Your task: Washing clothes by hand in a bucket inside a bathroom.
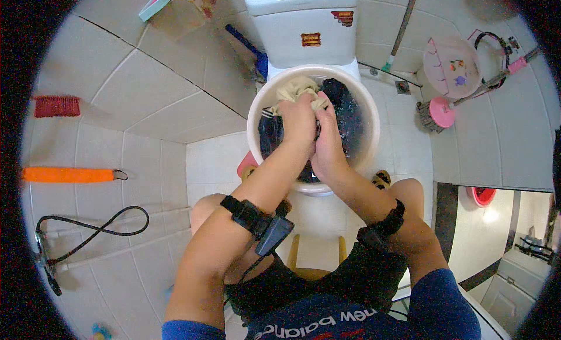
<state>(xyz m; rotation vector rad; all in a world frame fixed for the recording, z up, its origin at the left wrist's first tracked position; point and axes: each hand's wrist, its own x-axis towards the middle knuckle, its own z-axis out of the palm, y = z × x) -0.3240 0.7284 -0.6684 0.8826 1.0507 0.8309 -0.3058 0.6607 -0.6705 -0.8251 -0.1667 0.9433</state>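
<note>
A beige cloth garment (295, 89) is bunched up over the far side of a large pale basin (373, 132). My left hand (298, 117) is closed around its near left part. Pressed close beside it, my right hand (327, 142) grips the garment's right edge with its fingers bent inward; some fingertips are hidden by cloth. Dark water fills the basin. Dark clothes (270, 134) lie soaking at its left, one with white stripes, and another dark bundle (335, 90) shows at the far right.
Directly behind the basin stands a white toilet (301, 18), with a blue-handled brush (245, 45) on its left. A pale bucket (450, 65) and a pink-topped mop (441, 112) are at the right. An orange strap (70, 174) and black hose (93, 223) hang along the left wall.
</note>
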